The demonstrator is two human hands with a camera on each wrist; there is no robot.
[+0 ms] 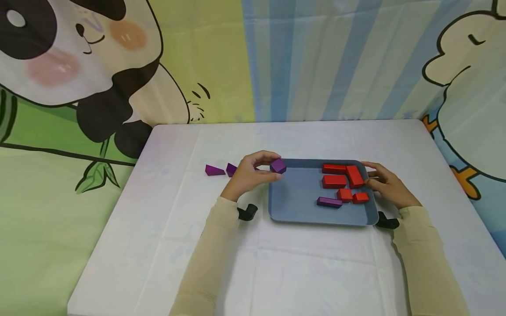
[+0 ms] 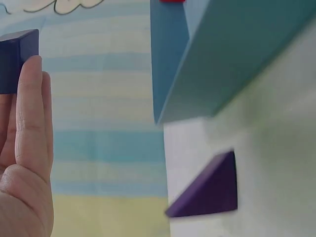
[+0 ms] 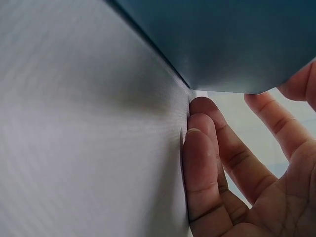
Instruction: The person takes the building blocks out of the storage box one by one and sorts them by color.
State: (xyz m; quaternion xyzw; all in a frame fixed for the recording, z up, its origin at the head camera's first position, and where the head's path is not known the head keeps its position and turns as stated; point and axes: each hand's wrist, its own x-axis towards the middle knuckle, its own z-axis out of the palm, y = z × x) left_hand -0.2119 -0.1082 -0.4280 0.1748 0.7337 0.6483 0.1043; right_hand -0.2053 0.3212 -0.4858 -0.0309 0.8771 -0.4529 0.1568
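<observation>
My left hand (image 1: 253, 173) pinches a small purple block (image 1: 278, 166) between thumb and fingertips, over the tray's left edge. In the left wrist view the same block (image 2: 19, 61) looks dark, with fingers straight along its side. The blue-grey tray (image 1: 296, 193) lies flat on the table. At its right side my right hand (image 1: 389, 186) holds the rim, thumb on the edge. The right wrist view shows the index fingertip at the outer wall (image 3: 237, 44) and the other fingers low beside the table surface. Several red blocks (image 1: 334, 181) and a long purple block (image 1: 329, 202) lie in the tray's right half.
Left of the tray, a purple wedge (image 1: 215, 170) and another purple block (image 1: 231, 170), partly behind my left hand, lie on the white table (image 1: 166, 245). Black wrist mounts (image 1: 247, 212) show below both hands. A printed cloth (image 1: 308, 57) hangs behind the table.
</observation>
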